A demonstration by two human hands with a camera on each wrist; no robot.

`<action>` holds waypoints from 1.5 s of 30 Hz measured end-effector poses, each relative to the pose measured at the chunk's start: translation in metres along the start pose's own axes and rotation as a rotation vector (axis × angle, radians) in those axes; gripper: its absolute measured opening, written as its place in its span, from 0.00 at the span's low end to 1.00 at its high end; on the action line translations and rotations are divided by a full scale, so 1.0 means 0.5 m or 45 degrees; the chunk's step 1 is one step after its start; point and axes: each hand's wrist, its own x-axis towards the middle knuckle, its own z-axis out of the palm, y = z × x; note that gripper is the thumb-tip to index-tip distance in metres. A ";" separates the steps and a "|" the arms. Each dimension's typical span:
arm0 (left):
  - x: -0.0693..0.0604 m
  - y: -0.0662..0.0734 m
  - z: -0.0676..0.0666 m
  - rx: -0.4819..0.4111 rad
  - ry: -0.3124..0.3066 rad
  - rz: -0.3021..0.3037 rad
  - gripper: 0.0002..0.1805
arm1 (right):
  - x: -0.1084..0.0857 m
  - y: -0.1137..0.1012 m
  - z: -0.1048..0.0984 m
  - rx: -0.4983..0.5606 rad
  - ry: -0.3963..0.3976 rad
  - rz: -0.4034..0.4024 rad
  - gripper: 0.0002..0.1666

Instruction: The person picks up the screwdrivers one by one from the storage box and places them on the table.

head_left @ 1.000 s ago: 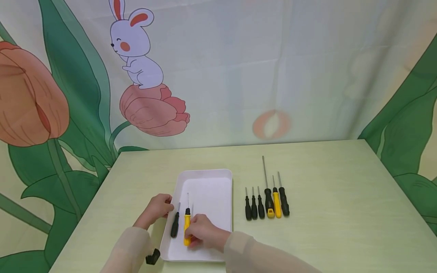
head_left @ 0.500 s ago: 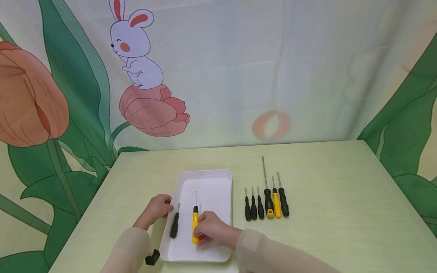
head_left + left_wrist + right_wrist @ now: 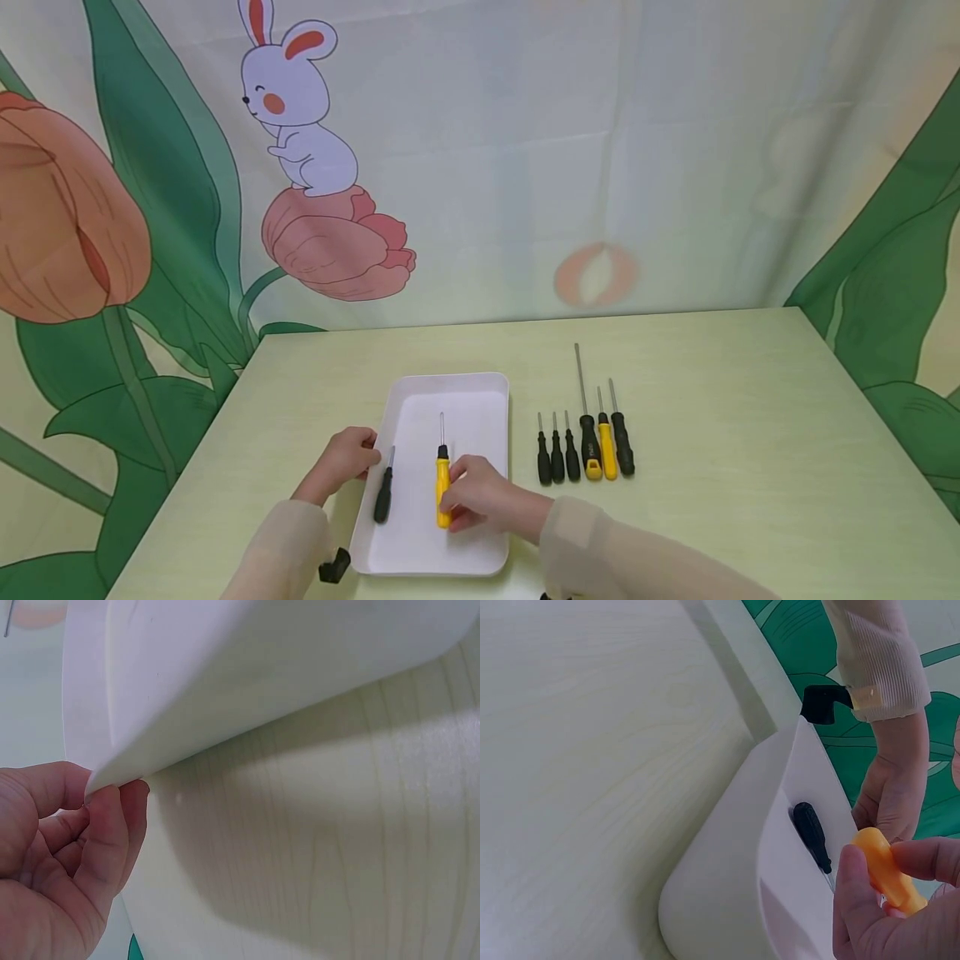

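Observation:
My right hand pinches the handle of a yellow screwdriver, its shaft pointing away from me, over the white tray. In the right wrist view, thumb and fingertips close on the yellow handle. My left hand grips the tray's left rim; the left wrist view has the thumb on one side of the tray wall and fingers on the other. A small black screwdriver lies inside the tray along its left side.
Right of the tray, a row of several screwdrivers lies on the table: small black ones, a long black-and-yellow one, a yellow one and a larger black one. A printed curtain hangs behind.
My right hand has carried the yellow screwdriver rightward and slightly away from me, from beside the black screwdriver toward the tray's middle. The left hand stays on the rim.

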 end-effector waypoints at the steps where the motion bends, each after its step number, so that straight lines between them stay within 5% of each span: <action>1: 0.000 0.000 0.000 -0.001 -0.001 0.000 0.05 | -0.001 -0.001 -0.003 0.002 -0.002 -0.002 0.18; 25: 0.004 -0.005 0.002 0.011 -0.005 -0.014 0.05 | -0.014 -0.011 -0.077 0.056 -0.062 -0.021 0.21; 45: 0.004 -0.006 0.002 0.008 -0.007 -0.010 0.05 | -0.022 -0.006 -0.153 0.028 -0.010 -0.039 0.21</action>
